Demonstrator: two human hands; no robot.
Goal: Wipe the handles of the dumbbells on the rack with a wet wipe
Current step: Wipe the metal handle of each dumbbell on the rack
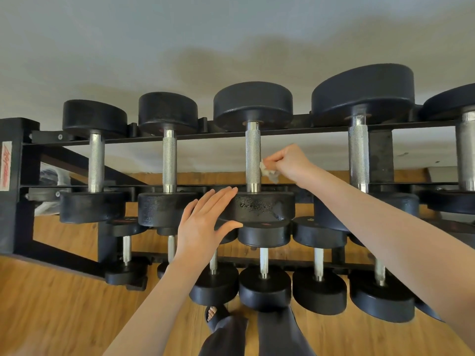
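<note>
A black rack point(15, 176) carries a top row of black dumbbells with knurled steel handles. My right hand point(290, 161) pinches a crumpled white wet wipe point(267, 172) against the right side of the middle dumbbell's handle point(253, 155). My left hand point(205, 222) lies flat with fingers spread on the near head point(264, 206) of that same dumbbell, which shows wet streaks. Other handles stand to the left point(169, 160) and right point(358, 155).
A lower row of smaller dumbbells point(264, 286) sits beneath the top shelf. The floor point(64, 304) is wood plank. My feet in dark slides point(216, 317) stand close to the rack. A pale wall point(180, 47) is behind.
</note>
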